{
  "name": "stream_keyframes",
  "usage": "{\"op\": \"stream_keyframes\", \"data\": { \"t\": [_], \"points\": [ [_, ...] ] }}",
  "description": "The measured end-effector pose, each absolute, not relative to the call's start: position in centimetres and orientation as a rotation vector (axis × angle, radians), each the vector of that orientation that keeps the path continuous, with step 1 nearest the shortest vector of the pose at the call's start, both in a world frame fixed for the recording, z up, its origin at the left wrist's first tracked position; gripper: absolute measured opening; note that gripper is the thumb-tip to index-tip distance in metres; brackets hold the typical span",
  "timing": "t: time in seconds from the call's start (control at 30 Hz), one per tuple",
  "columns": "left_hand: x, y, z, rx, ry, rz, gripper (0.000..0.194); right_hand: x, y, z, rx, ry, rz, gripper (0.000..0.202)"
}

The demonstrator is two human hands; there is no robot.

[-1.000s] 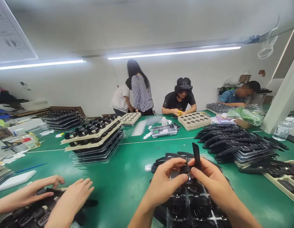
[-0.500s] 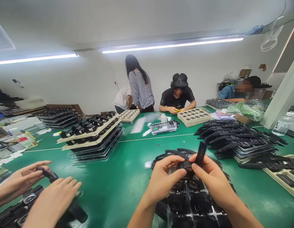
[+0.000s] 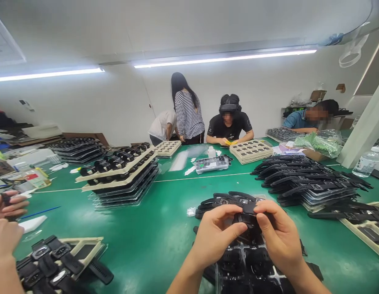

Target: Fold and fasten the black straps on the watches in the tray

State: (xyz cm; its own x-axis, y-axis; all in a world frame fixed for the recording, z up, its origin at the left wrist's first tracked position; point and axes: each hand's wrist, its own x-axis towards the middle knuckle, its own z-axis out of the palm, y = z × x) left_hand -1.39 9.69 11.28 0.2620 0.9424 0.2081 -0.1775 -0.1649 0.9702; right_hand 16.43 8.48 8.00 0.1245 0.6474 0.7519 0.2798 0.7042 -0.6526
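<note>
A black watch (image 3: 249, 209) is held between both my hands, above a clear plastic tray (image 3: 243, 261) whose compartments hold black watches. My left hand (image 3: 218, 228) grips its left side between thumb and fingers. On the other side, my right hand (image 3: 278, 232) pinches it with thumb and forefinger. More black watches with straps (image 3: 221, 200) lie just behind my hands at the tray's far end. Fingers hide part of the held watch.
Left are a co-worker's hands (image 3: 8, 220) and a beige tray with watches (image 3: 91, 245). Stacked trays (image 3: 124, 179) stand mid-left, strapped watches (image 3: 306, 179) at right. A bottle (image 3: 366, 162) stands far right; people sit and stand across the green table (image 3: 140, 241).
The strap that stood upright by my right hand no longer sticks up, and my right hand has turned inward. The co-worker's hands have moved left, off the beige tray.
</note>
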Motion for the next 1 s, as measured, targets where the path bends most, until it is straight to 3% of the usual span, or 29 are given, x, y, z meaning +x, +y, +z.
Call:
{"op": "stream_keyframes", "data": {
  "t": [0.23, 0.6, 0.8, 1.0],
  "points": [
    [-1.4, 9.6, 11.4, 1.387, 0.842, 1.219, 0.036, 16.2, 8.6, 8.0, -0.756, -1.534, 0.278, 0.019],
    [-1.6, 9.5, 11.8, 1.400, 0.896, 1.127, 0.032, 16.5, 9.1, 8.7, -0.712, -1.661, 0.395, 0.018],
    [-1.6, 9.7, 11.9, 1.201, 0.792, 1.155, 0.059, 16.7, 9.3, 8.4, -0.720, -1.574, 0.383, 0.017],
    [-1.0, 9.6, 11.7, 1.244, 0.875, 1.166, 0.036, 17.1, 9.4, 8.6, -0.731, -1.588, 0.401, 0.013]
  ]
}}
